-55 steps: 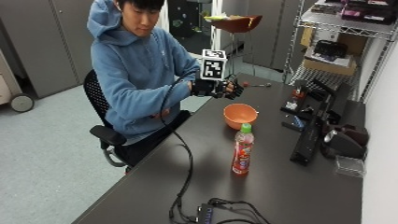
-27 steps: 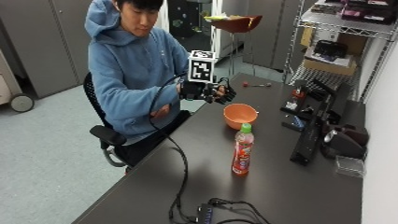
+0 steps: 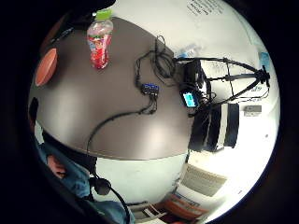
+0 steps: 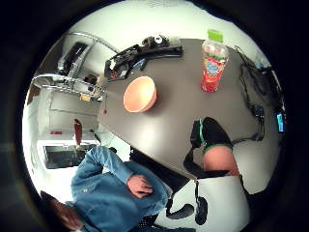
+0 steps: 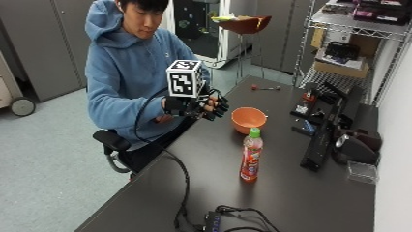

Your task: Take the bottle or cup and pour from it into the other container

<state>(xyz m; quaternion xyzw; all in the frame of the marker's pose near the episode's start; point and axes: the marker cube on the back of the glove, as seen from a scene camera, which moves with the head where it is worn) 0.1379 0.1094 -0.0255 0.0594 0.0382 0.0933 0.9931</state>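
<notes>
So the black-gloved right hand [image 5: 205, 105] hangs above the dark table's edge [image 5: 161, 159], fingers loosely curled, holding nothing. Just past the fingertips sits the orange plastic bowl [image 5: 248, 119]; the green-capped red drink bottle [image 5: 251, 155] stands upright farther off, beyond the bowl.

Right thumb side palm view. Gloved right hand [image 4: 212, 145] shows as one black-strapped bare finger above the dark table [image 4: 169, 121]; it holds nothing and touches nothing. Red drink bottle [image 4: 213, 63], green cap, stands upright on the table, out beyond that finger and apart from it. Orange bowl [image 4: 140, 94] sits on the table, well to one side of the bottle, farther from the finger. The person's bare hand [image 4: 140, 186] rests against a blue sleeve [image 4: 101, 188], off the table edge and below the palm.
</notes>
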